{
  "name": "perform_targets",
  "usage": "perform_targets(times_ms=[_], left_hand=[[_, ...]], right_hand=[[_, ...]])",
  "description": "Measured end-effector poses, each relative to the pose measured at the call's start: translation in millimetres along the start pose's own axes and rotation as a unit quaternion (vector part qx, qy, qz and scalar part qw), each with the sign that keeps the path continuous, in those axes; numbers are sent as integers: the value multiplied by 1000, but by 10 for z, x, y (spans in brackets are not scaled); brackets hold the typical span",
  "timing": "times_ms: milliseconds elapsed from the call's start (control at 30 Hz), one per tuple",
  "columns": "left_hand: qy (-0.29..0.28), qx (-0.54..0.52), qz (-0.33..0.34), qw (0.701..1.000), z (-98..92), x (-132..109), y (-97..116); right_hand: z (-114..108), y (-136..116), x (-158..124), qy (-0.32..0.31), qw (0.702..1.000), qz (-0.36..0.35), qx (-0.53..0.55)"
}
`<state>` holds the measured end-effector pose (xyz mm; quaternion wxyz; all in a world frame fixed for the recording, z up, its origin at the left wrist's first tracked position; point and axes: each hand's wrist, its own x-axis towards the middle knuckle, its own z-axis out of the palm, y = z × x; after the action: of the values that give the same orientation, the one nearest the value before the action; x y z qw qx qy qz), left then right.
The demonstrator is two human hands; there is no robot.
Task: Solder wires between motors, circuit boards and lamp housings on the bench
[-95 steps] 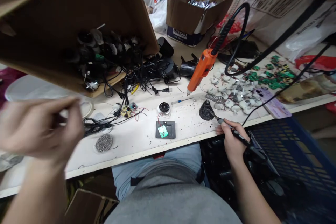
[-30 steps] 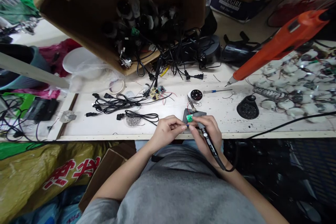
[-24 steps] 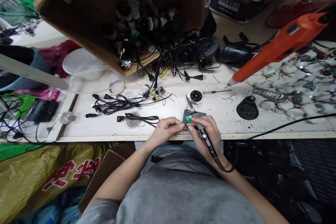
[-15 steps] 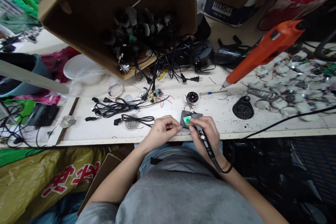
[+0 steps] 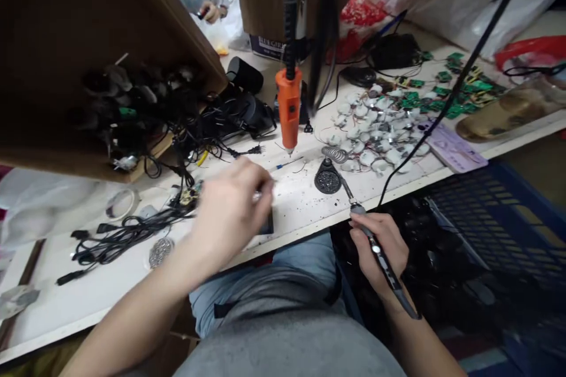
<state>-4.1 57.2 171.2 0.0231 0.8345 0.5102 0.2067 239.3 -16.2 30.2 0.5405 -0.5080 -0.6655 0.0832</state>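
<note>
My right hand (image 5: pixel 382 247) is closed around a black soldering iron (image 5: pixel 375 250) at the table's front edge. The iron's metal tip reaches the right rim of a black teardrop-shaped stand (image 5: pixel 328 181) with dark, scrubby filling. A wire spring (image 5: pixel 335 155) lies just behind that stand. My left hand (image 5: pixel 234 203) hovers over the table, smeared by motion, its fingers curled and thumb bent in. What sits in them, if anything, is hidden. Beneath it a dark flat block (image 5: pixel 267 222) shows partly; the green circuit board is out of sight.
An orange electric screwdriver (image 5: pixel 289 109) hangs above the table. White motor-like parts (image 5: pixel 375 129) and green boards (image 5: pixel 455 88) are heaped at the right. Black cords (image 5: pixel 115 235) and a metal scrubber (image 5: pixel 161 252) lie left, before a large carton (image 5: pixel 145 0). Another person's hand (image 5: pixel 211 12) shows behind.
The view has swung right. My right hand has carried the soldering iron from the green board to the stand. My left hand has lifted, and the cord over the scrubber no longer shows there.
</note>
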Motion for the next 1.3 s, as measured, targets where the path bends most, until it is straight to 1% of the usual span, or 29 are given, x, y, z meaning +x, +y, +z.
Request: perform_targets(times_ms=[67,133,167,233,300,333,400,500,600,767,933,1033,1100,1200,1300], left_hand=[[-128,-67,-43,989,491,183,182],[-207,-110,-105,966,907,361,287],[-234,-128,-137,954,1067,445,318],[-260,-160,-195,932,1292,590,347],[-264,-180,-238,917,1421,695,347],[-263,-187,-253,912,1462,732,341],[-258,-193,-271,907,1518,775,324],[-239,-198,-280,908,1561,793,300],[-228,-207,-286,907,1579,797,288],[-255,-218,-302,892,1590,827,277],[-257,-232,-302,888,1586,854,282],[-250,-234,-286,895,1578,861,288],[-244,-233,-278,899,1575,862,288],[-250,-237,-281,896,1583,859,281],[-252,-239,-286,893,1600,853,268]], right_hand=[[-81,110,-13,3,1000,10,-2],[-118,199,-20,8,999,42,-9],[-124,236,-20,12,998,64,-13],[-119,303,-9,14,994,107,-12],[-102,369,19,7,992,130,-2],[-91,405,38,-1,992,129,4],[-67,480,84,-18,993,116,13],[-33,580,147,-30,994,102,18],[-11,622,186,-29,992,118,23],[2,573,199,-19,981,190,42],[8,539,185,-15,973,223,55],[2,548,184,-14,972,231,51],[-7,560,186,-20,973,224,44],[-17,573,189,-31,977,209,39],[-10,567,185,-23,975,220,35]])
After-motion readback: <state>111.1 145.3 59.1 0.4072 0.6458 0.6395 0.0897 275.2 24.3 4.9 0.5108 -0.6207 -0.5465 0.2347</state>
